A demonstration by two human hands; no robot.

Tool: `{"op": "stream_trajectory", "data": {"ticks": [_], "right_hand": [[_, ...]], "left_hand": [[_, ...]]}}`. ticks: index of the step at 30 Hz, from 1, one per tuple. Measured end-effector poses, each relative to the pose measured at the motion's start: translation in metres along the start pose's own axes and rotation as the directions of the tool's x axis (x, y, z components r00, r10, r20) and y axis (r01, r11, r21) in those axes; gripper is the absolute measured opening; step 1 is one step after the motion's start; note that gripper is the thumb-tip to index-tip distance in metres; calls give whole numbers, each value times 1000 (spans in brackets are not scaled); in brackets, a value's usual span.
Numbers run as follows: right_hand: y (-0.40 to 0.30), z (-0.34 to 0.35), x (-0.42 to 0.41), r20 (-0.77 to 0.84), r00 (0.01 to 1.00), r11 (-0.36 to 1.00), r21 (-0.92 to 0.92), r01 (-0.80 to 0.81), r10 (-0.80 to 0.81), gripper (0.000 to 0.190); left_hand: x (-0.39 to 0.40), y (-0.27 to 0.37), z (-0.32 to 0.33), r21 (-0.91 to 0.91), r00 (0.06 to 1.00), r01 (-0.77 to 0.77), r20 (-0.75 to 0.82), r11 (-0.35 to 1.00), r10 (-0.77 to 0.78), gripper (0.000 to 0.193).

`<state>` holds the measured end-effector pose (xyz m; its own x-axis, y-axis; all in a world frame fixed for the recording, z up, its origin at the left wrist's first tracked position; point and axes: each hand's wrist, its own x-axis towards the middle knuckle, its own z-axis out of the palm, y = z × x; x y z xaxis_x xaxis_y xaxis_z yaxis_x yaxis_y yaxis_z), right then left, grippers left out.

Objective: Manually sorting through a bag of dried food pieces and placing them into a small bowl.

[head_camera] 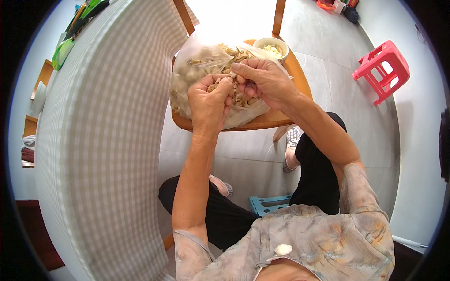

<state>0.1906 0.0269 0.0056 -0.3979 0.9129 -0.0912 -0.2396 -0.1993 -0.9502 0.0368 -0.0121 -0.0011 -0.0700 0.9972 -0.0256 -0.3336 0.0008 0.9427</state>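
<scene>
Fingertips of my left hand [210, 102] and my right hand [262, 80] meet over an open plastic bag [182, 89]. Between them they pinch a small pale piece [232, 74], which looks like a garlic clove. My left palm is hidden, and something brownish shows beside its thumb. Dry tan husks [242, 54], apparently garlic skins, fill the bag's mouth. Just past my right hand stands a white bowl [256, 43] holding pale yellow peeled pieces [273, 50] that look like cloves. Both bag and bowl rest on a wooden chair seat [299, 79].
A table with a checked cloth [112, 105] runs along my left. To the right, a pink plastic stool [383, 70] stands on the grey tiled floor [358, 140] near the wall. Part of a blue plastic stool [260, 207] shows beneath me. Bags and small items [328, 5] lie far right.
</scene>
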Motion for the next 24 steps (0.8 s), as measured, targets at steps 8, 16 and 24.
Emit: {"op": "stream_trajectory", "data": {"ticks": [8,16,24], "right_hand": [[1,-4,0,40,999,1000,-3,-10,10,28],[3,2,1,-23,997,985,-159,64,-69,27],[-1,-1,2,64,995,991,105,-79,72,26]], "left_hand": [[3,-4,-4,49,999,-27,41,998,25,14],[4,-2,-9,90,998,-46,42,995,42,13],[5,0,-12,101,1000,-14,-17,995,16,15]]}}
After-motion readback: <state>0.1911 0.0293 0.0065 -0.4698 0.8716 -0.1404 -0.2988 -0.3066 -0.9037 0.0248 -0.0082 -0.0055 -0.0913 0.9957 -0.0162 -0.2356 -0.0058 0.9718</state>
